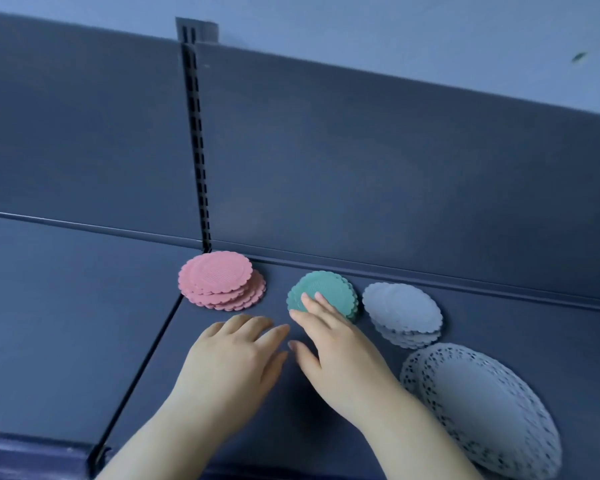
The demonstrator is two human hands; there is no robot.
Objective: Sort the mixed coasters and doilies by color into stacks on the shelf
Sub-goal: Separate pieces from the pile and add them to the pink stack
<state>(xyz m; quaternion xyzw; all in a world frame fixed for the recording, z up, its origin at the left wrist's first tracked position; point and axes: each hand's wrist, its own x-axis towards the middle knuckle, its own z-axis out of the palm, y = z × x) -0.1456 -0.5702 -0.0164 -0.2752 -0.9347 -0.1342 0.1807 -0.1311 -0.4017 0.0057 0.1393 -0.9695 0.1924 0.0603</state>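
Two loose, empty grips: left hand (238, 355) near pink stack (219, 278), right hand (340, 351) on green stack (329, 292); four stacks.

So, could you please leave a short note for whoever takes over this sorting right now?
Left hand: open, empty, just in front of the pink stack.
Right hand: open, fingers flat on the green stack.
Grey stack sits right of green; lace doilies stacked nearer, far right, all on the shelf.
Done: four colour stacks, no loose pieces in view.
Left: probably only squaring the stacks.
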